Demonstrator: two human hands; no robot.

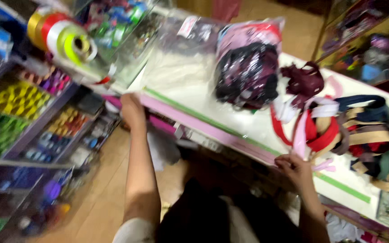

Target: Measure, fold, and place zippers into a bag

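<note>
1. Ribbon strip, pale pink, lies at the right centre of the frame on the white counter, running down to the counter's front edge.
2. Right hand sits at that edge, lower right of centre, fingers curled and pinching the strip's lower end.
3. Left hand rests at the counter's left corner, left of centre; motion blur hides the fingers, so I cannot tell whether they grip anything.
4. Heap of ribbons in red, tan, navy and white lies just beside the strip, toward the right edge.
5. Clear bag of dark and pink trim stands at upper centre.
6. Ribbon spools in yellow, red and white hang at upper left.
</note>
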